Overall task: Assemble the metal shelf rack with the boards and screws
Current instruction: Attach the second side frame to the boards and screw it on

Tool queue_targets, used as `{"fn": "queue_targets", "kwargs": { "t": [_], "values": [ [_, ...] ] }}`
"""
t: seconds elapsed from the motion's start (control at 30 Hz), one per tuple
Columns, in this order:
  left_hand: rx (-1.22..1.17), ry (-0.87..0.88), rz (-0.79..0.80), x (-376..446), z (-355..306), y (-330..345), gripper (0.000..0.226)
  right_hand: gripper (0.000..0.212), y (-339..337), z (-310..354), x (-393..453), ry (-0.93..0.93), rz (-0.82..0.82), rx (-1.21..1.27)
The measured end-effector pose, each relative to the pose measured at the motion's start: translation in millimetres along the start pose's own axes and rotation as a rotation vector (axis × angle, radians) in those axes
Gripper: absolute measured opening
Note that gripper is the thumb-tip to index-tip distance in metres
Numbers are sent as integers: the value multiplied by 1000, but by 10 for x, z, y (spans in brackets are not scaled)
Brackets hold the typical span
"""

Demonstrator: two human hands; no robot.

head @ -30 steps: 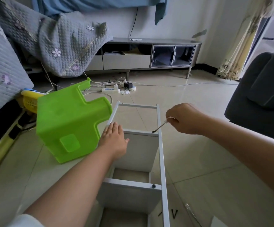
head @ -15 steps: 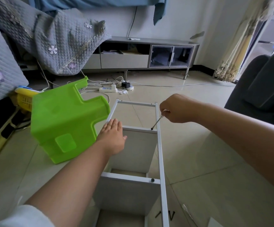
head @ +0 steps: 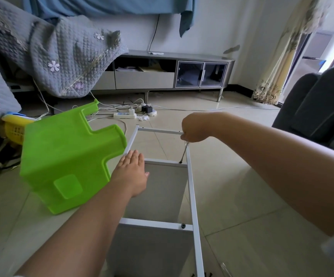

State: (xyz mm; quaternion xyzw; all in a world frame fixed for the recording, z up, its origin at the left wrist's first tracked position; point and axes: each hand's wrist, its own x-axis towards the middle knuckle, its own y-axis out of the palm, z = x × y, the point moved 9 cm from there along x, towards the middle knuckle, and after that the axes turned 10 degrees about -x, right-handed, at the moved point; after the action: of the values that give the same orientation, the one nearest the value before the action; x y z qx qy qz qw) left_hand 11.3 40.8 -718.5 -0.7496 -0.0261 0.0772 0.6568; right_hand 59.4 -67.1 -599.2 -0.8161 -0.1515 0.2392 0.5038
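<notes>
On the tiled floor [head: 242, 196] lies the rack frame [head: 192, 196], long axis running away. The right hand [head: 197, 128] grips a screwdriver [head: 184, 152] standing nearly upright, tip down on the screw [head: 180, 162] at the right rail. The left hand [head: 131, 172] presses flat on the left rail.

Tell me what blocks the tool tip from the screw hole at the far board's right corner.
Nothing visible does. The right hand holds the tool with its tip already at the hole where the board meets the rail.

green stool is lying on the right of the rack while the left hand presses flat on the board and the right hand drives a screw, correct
Not quite. The head view shows the green stool tipped over on the left of the rack, not the right. The left hand does press flat on the board, and the right hand works the screwdriver.
</notes>
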Motion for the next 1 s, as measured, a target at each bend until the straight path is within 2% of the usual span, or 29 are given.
{"fn": "queue_targets", "kwargs": {
  "t": [0.13,0.2,0.3,0.37,0.43,0.53,0.6,0.63,0.7,0.77,0.83,0.93,1.0],
  "values": [
    [6,7,-18,8,-2,-8,60,13,14,5,1,-30,15,51],
    [2,4,-8,3,0,0,60,21,-18,-41,12,-21,-29,81],
    [-1,3,-7,0,11,8,61,35,-53,-40,-65,-19,-143,-78],
    [-3,8,-15,-1,8,6,61,41,-14,-86,-137,21,-147,-161],
    [-1,12,-17,-1,3,4,60,41,67,-108,-159,33,-99,-111],
    [-2,18,-19,0,6,-7,58,17,86,-16,-171,-77,-77,8],
    [9,38,-42,9,3,-55,54,13,37,22,-197,-111,-112,-2],
    [22,48,-55,14,1,-83,51,14,-8,42,-210,-107,-146,-24],
    [47,60,-70,26,5,-115,46,28,-35,47,-166,-55,-203,-135],
    [59,62,-66,28,8,-108,49,28,-33,4,-121,55,-223,-172],
    [62,66,-72,15,0,-90,51,28,-20,-11,-96,100,-200,-131],
    [53,81,-78,3,7,-74,53,28,23,30,-132,-1,-67,36],
    [37,83,-72,8,25,-71,53,20,3,56,-172,-64,-47,40]
  ]
}}
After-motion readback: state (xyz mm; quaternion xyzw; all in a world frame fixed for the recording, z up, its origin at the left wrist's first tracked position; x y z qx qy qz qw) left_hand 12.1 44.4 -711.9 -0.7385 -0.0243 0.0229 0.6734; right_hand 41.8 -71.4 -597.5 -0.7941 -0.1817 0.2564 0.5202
